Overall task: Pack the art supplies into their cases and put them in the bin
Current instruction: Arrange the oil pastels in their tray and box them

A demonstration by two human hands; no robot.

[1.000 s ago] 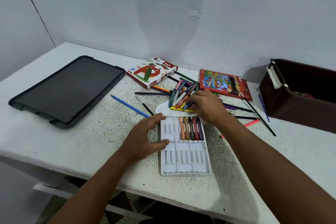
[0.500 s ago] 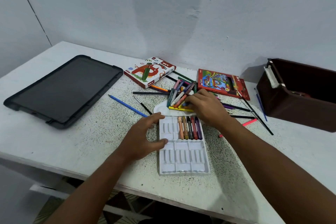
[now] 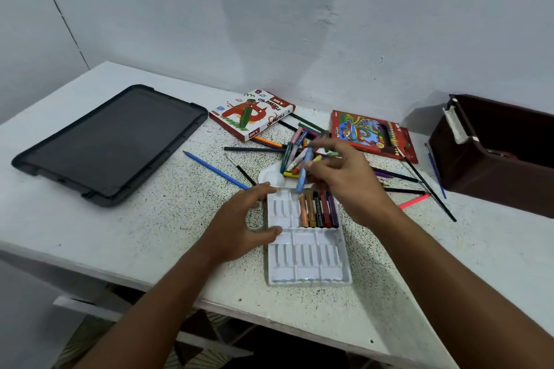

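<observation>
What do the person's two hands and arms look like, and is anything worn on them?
Both hands, left and right, are bare: no gloves, rings, watch or bracelets are visible. Both forearms are uncovered as far as the picture's edge, so no sleeves show.

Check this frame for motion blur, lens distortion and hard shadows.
Head view: the right hand and the blue pastel it pinches are smeared by motion; the left hand on the white tray is sharp. Wide-angle bending curves the table edge. The brown bin throws a soft shadow on the wall.
</observation>
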